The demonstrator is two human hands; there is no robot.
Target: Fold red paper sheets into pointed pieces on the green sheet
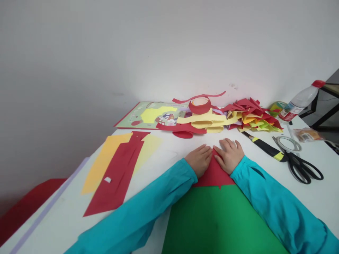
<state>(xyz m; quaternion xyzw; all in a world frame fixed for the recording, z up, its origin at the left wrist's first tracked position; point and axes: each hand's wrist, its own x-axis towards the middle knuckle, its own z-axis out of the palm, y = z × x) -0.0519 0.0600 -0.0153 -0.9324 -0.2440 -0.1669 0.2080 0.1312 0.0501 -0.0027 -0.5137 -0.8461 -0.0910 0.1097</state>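
A piece of red paper lies at the far end of a green sheet, its near edge over the green and a small point jutting from that edge. My left hand is on the red paper's left side, fingers close together and bent onto its far tip; its thumb is hidden. From the right, my right hand holds the same tip with the thumb and forefinger side, the other fingers slightly apart. The two hands almost touch.
Scissors, a black-and-yellow cutter and a tape roll lie right. Behind are folded coloured papers, paper strips with loops, a picture book and a tilted bottle. Cut red paper lies left.
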